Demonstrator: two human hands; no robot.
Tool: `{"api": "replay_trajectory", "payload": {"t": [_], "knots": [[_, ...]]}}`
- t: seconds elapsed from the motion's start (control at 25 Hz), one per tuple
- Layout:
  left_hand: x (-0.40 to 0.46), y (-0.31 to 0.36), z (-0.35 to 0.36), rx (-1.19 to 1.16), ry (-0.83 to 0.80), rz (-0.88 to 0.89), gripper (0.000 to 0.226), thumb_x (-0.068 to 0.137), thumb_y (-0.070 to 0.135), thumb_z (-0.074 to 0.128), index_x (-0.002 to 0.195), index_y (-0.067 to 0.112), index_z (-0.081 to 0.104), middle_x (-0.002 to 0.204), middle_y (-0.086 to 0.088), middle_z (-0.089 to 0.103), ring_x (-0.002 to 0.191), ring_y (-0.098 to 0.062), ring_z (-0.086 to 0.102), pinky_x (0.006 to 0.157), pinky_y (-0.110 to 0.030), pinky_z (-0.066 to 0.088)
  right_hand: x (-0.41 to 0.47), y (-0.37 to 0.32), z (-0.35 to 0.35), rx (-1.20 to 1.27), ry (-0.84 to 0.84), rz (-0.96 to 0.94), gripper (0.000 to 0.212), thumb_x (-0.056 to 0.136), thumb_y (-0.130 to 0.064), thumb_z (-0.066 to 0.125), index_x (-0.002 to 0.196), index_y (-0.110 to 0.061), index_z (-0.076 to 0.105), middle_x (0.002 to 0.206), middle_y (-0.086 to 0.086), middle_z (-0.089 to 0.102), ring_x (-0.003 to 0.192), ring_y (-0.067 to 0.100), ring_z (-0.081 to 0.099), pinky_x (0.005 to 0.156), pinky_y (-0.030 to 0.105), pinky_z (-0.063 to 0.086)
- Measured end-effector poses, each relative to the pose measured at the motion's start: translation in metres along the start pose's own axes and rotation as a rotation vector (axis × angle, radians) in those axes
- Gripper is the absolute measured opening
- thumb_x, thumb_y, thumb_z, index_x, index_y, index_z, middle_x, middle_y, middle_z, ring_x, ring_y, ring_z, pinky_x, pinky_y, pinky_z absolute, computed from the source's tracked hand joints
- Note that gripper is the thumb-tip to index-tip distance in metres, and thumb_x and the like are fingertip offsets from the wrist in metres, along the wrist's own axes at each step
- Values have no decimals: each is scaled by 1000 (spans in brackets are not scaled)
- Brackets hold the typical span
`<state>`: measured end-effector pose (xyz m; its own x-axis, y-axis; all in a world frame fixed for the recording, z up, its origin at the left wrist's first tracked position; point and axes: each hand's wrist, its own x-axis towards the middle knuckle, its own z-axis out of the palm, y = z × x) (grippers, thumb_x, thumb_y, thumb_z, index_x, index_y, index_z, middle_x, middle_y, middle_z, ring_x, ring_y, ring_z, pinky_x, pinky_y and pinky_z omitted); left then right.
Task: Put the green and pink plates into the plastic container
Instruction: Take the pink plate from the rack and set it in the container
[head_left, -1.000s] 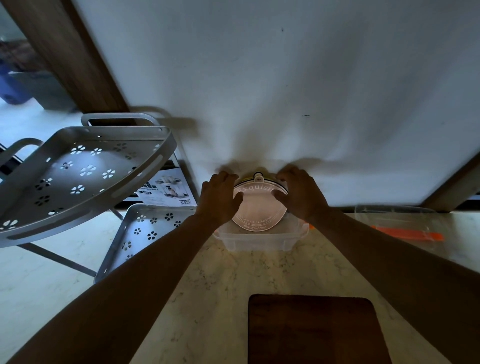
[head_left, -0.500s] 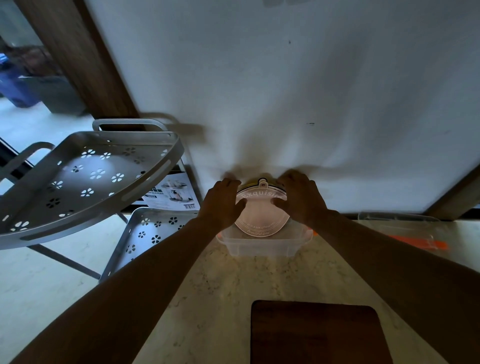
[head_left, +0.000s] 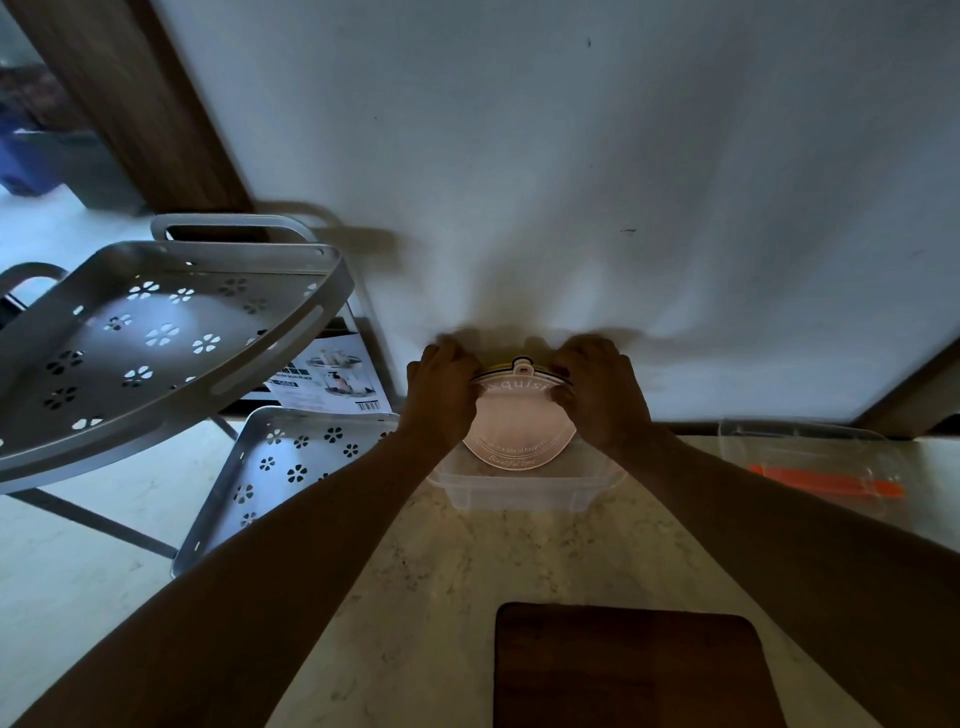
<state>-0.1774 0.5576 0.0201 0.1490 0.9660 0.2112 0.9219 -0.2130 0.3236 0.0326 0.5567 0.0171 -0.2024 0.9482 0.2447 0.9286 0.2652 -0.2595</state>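
Both hands, left hand (head_left: 441, 395) and right hand (head_left: 602, 397), keep their closed grip on the pink plate (head_left: 519, 431), tilted over the plastic container (head_left: 519, 493).

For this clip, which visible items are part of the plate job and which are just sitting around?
In use:
- pink plate, held on both sides
- plate behind it, only a yellowish-green rim showing
- plastic container
- left hand, right hand

Lying about:
- wooden board
- grey perforated rack
- clear lid with orange piece
- printed box
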Motion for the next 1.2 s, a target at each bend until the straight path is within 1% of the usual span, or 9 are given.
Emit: {"api": "replay_trajectory", "payload": {"t": [0.16,0.2,0.4,0.72,0.84,0.92,1.04,1.12,1.2], "knots": [[-3,0,-10,-83,8,20,17,92,13,61,106,9,70,107,-14,69,101,-34,60,88,-43,46,-4,-2,-9,118,28,-41,15,85,-29,68,93,-17,64,95,7,67,94,30,58,74,36,42],[-5,1,-14,-136,20,12,16,92,11,60,104,7,70,103,-15,71,96,-34,62,85,-41,48,-5,-4,-12,166,30,-31,14,87,-29,65,94,-17,64,94,6,68,90,30,60,71,35,43],[-13,1,-29,-311,60,-29,19,94,7,58,106,6,72,102,-15,74,91,-29,67,82,-34,51,-15,-10,-26,277,80,-58,22,91,-27,61,112,-23,68,97,4,72,89,28,65,77,39,51],[-23,-3,-10,-236,11,26,23,98,18,54,114,7,66,110,-14,69,100,-28,63,84,-27,41,-26,1,-7,294,28,-41,25,94,-28,58,115,-19,65,104,4,71,94,26,64,81,37,49],[-23,-6,-8,-273,-79,44,41,90,36,65,121,9,60,115,-10,65,102,-24,61,86,-32,46,-24,3,-4,298,42,-44,23,93,-28,59,113,-19,65,104,4,71,94,26,64,80,37,50],[-20,-7,-7,-218,-152,68,56,79,39,77,124,11,58,116,-9,63,102,-24,60,89,-39,49,-26,3,-2,310,42,-53,22,93,-27,60,112,-19,64,104,3,71,94,25,64,79,35,49],[-16,-4,-1,-120,-96,89,42,78,28,78,112,9,63,108,-11,65,96,-30,61,87,-42,48,-27,3,0,303,32,-70,22,93,-27,58,113,-18,64,106,2,70,95,24,63,79,33,47],[-12,-2,0,-152,-49,61,27,81,22,76,103,10,66,99,-11,67,89,-30,63,81,-39,47,-24,4,0,305,42,-64,22,93,-26,58,113,-17,63,106,3,70,95,24,63,79,32,46],[-10,-2,-1,-214,-23,25,21,81,22,75,98,11,70,94,-11,70,85,-29,64,74,-34,45,-23,5,-2,313,50,-67,23,94,-27,58,113,-16,62,105,4,69,93,23,63,77,31,46]]}}
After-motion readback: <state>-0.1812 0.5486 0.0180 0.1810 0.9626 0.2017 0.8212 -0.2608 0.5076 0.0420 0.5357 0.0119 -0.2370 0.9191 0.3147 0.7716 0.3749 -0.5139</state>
